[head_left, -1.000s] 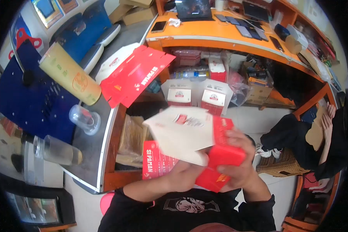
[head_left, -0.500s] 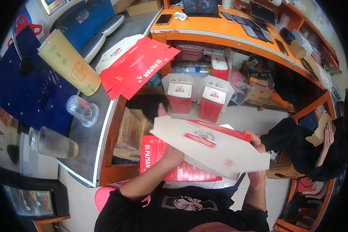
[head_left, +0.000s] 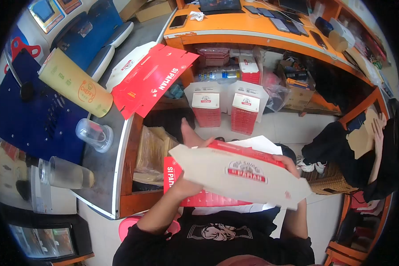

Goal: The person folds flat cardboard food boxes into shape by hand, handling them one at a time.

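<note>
A partly folded cardboard box (head_left: 246, 175), white with red sides and a "Si Paman" print, is held tilted in front of me. My left hand (head_left: 188, 185) grips its left end, with most fingers hidden behind the board. My right hand (head_left: 289, 164) curls its fingers over the upper right edge. Below the box lies a stack of flat red box blanks (head_left: 221, 198), partly covered by it. Bare skin (head_left: 189, 133) shows past the upper left edge; whether foot or fingers, I cannot tell.
Two stacks of red-and-white boxes (head_left: 206, 116) stand on the floor ahead. On the grey counter (head_left: 102, 170) at left are a red flattened box (head_left: 153, 80), a tall paper cup (head_left: 75, 84) and clear plastic cups (head_left: 94, 135). Another person's hand (head_left: 378, 128) holds brown card at right.
The box in my hands has turned so its printed white face shows more squarely. It has dropped slightly. The whole view has shifted a little.
</note>
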`<move>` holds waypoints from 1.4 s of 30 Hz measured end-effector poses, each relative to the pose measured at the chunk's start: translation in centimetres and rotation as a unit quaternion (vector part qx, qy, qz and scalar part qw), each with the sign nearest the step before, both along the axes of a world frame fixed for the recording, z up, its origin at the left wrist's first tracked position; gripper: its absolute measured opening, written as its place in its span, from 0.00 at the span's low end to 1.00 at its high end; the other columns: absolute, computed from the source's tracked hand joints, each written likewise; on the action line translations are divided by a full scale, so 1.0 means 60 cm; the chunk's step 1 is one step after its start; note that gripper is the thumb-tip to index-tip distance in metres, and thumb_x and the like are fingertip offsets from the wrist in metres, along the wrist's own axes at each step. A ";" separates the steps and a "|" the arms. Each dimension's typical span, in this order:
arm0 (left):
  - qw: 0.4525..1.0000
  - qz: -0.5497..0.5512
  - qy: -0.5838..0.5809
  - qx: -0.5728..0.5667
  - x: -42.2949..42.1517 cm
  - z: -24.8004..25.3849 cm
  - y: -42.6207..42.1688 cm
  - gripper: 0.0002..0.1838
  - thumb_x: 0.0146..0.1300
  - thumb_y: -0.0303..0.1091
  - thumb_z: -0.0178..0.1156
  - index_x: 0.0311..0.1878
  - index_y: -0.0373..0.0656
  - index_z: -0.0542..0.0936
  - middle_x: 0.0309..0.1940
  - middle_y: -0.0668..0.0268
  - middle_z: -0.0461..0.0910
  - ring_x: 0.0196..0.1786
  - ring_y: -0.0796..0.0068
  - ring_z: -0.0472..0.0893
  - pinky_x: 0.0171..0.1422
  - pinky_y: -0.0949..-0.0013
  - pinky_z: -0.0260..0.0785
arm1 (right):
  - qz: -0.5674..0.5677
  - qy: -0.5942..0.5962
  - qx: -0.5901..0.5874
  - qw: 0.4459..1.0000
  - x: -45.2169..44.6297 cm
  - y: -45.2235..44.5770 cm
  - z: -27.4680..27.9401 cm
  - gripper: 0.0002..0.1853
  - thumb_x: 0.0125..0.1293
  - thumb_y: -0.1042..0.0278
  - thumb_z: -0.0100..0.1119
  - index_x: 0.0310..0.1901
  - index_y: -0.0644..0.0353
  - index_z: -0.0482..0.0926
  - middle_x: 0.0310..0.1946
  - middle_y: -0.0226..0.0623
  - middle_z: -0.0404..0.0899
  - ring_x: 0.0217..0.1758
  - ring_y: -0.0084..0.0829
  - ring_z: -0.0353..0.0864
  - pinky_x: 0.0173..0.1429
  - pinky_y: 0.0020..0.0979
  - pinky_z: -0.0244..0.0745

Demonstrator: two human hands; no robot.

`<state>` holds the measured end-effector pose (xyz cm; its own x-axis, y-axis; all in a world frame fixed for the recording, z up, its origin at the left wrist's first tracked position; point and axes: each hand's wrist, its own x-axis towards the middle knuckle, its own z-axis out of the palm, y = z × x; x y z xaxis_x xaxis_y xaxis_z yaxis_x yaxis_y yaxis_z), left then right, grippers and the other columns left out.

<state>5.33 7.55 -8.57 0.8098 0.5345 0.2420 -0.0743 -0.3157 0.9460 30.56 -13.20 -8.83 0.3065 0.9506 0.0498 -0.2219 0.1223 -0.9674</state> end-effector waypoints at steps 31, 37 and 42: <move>0.981 -0.038 -0.189 -0.010 0.067 0.045 -0.039 0.75 0.50 0.41 0.79 0.83 0.44 0.26 0.82 0.52 0.42 0.84 0.57 0.46 0.85 0.54 0.43 | -0.051 0.154 0.056 0.985 -0.091 0.000 -0.007 0.57 0.54 0.58 0.78 0.79 0.66 0.52 0.74 0.48 0.66 0.75 0.43 0.71 0.77 0.46 0.67; 0.976 0.045 -0.176 -0.117 0.077 0.066 -0.067 0.71 0.49 0.54 0.75 0.83 0.47 0.32 0.81 0.50 0.33 0.84 0.54 0.46 0.85 0.50 0.44 | -0.053 0.186 0.114 0.974 -0.102 0.004 -0.031 0.51 0.56 0.61 0.75 0.78 0.65 0.57 0.70 0.49 0.71 0.72 0.42 0.75 0.74 0.45 0.71; 0.960 0.008 -0.199 -0.199 0.085 0.056 -0.064 0.66 0.48 0.54 0.74 0.81 0.48 0.40 0.79 0.52 0.41 0.83 0.55 0.49 0.84 0.49 0.46 | -0.045 0.207 0.088 0.973 -0.098 0.009 -0.011 0.55 0.57 0.56 0.75 0.80 0.61 0.51 0.73 0.43 0.70 0.73 0.40 0.73 0.76 0.42 0.68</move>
